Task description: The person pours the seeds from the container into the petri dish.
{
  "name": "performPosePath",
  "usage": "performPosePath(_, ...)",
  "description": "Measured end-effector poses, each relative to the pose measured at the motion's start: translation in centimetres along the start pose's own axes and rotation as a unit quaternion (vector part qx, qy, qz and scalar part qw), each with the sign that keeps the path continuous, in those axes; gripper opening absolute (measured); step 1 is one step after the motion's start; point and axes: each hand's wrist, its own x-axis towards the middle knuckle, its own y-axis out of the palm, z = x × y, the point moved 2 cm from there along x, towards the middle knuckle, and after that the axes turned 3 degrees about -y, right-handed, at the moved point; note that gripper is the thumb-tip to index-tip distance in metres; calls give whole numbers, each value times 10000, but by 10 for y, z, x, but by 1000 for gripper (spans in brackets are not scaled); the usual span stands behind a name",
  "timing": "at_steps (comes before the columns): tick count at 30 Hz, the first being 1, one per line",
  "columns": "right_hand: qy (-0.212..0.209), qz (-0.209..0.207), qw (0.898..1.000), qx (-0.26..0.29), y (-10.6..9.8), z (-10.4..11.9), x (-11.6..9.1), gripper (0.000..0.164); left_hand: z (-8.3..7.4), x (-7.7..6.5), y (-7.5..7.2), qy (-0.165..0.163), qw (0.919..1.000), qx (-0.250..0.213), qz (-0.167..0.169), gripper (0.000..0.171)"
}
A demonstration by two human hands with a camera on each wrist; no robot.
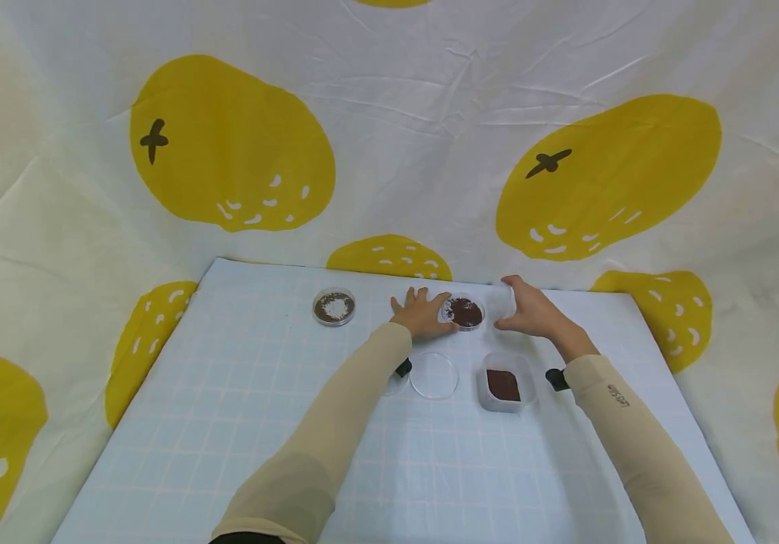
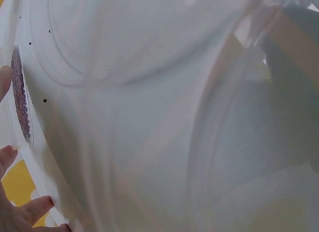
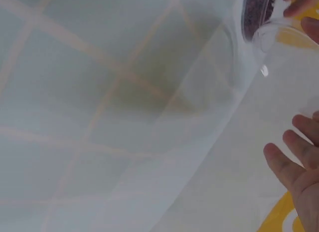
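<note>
My left hand (image 1: pixel 423 314) holds the left side of a petri dish (image 1: pixel 464 313) of dark brown granules with white bits, thumb and index finger at its rim. In the left wrist view the same dish (image 2: pixel 21 97) appears edge-on between thumb and finger. Just right of it, my right hand (image 1: pixel 532 308) grips a clear round plastic piece (image 1: pixel 499 302) between thumb and fingers. This clear piece (image 3: pixel 284 47) overlaps the dish in the right wrist view, where the other fingers (image 3: pixel 281 164) are spread apart.
Another petri dish (image 1: pixel 334 307) with brown granules and a white heap stands to the left. Nearer lie a clear round lid (image 1: pixel 434 375) and a square clear tub (image 1: pixel 500 406) of brown powder. One more clear round piece (image 1: pixel 394 386) is partly under the left forearm. A patterned curtain (image 1: pixel 389 174) hangs behind the table.
</note>
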Motion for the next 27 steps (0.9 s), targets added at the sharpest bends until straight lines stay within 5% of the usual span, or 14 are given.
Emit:
performPosePath(9,-60,182,9998,26,2,11,9,97,-1,-1,-2,-59,10000,38,21,82)
performPosePath(27,-840,923,9921,-105,23,26,41,99,-5,-8,-4,-151,9997,165,23,81)
